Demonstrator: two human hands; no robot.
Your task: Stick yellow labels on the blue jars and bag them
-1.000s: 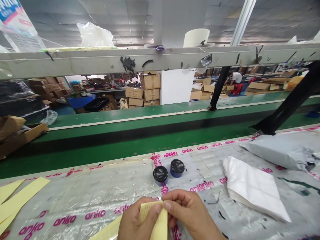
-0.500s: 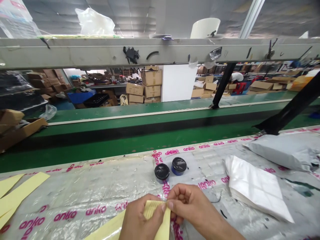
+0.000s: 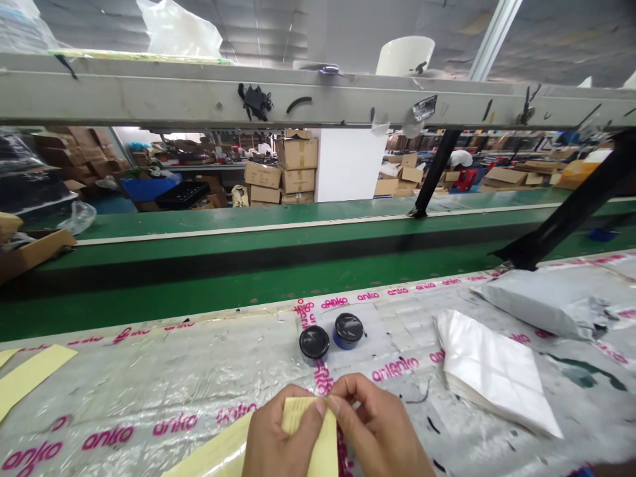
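A yellow paper strip (image 3: 324, 448) with faint printed lines is gripped in my left hand (image 3: 283, 434), the thumb lying across its face. My right hand (image 3: 370, 424) pinches at the strip's upper right corner, its thumb and forefinger touching my left thumb tip. Whether anything small sits between those fingertips I cannot make out. More yellow paper (image 3: 213, 450) runs out to the left under my left hand. Just beyond the hands stand two round tubs with black lids, one (image 3: 314, 342) on the left and another (image 3: 348, 330) with a blue side showing.
Plastic sheeting with pink "anko" print covers the table (image 3: 149, 377). Yellow strips (image 3: 37, 377) lie at the left. To the right are a stack of white bags (image 3: 497, 371) and a grey plastic bag (image 3: 546, 301). Behind runs a green conveyor (image 3: 223, 285), with black slanted posts (image 3: 566, 205).
The view has shifted slightly, so the tubs and bags appear further left. My right hand has turned more upright, still pinching at the strip's corner. My left hand keeps its hold.
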